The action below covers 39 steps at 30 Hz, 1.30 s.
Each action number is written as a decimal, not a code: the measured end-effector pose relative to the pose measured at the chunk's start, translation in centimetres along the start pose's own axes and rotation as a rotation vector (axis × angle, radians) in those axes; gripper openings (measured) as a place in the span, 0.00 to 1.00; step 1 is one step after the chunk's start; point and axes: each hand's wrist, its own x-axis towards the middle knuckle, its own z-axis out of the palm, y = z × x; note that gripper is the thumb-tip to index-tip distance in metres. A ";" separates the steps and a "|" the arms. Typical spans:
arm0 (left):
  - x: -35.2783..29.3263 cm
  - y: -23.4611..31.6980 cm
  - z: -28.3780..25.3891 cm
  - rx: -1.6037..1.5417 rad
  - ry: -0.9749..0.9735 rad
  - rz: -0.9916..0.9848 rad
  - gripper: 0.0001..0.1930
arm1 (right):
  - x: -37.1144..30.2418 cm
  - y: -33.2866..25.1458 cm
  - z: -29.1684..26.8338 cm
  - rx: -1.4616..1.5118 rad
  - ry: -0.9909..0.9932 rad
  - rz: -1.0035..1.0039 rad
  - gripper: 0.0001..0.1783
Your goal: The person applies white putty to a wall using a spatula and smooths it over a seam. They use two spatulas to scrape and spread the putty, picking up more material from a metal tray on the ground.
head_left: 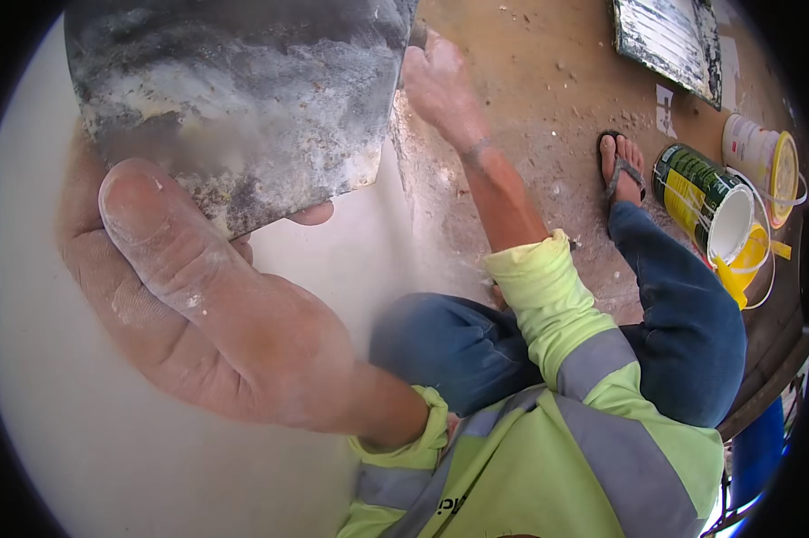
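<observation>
My left hand (pixel 198 305) is close to the camera and grips a wide metal plate (pixel 243 99), grey and caked with dried white filler, with the thumb pressed on its lower face. Behind it is a smooth white wall (pixel 108 448). My right hand (pixel 436 85) reaches away to the base of the wall, fingers dusted white, beside the plate's upper right corner; what it holds is hidden. Both sleeves are bright yellow-green with grey reflective bands. I am crouched, with blue trousers and a foot in a sandal (pixel 621 166) on the brown floor.
On the dusty brown floor (pixel 548 72) to the right lie a tipped green and yellow tin (pixel 700 193) with a white inside, a white tub with a yellow lid (pixel 768 161), and a flat, paint-smeared board (pixel 669 40) at the top. Small debris and paper scraps lie about.
</observation>
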 end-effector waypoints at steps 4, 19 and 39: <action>0.0 0.8 0.4 0.212 0.084 -0.087 0.20 | 3.4 5.1 0.3 -0.032 -0.015 0.012 0.21; 0.3 -0.7 -0.6 0.268 0.081 0.026 0.18 | 4.5 5.5 4.2 -0.096 -0.130 0.020 0.27; 0.0 0.9 -0.1 0.117 0.182 -0.065 0.18 | -0.4 8.4 3.0 0.002 0.072 0.081 0.21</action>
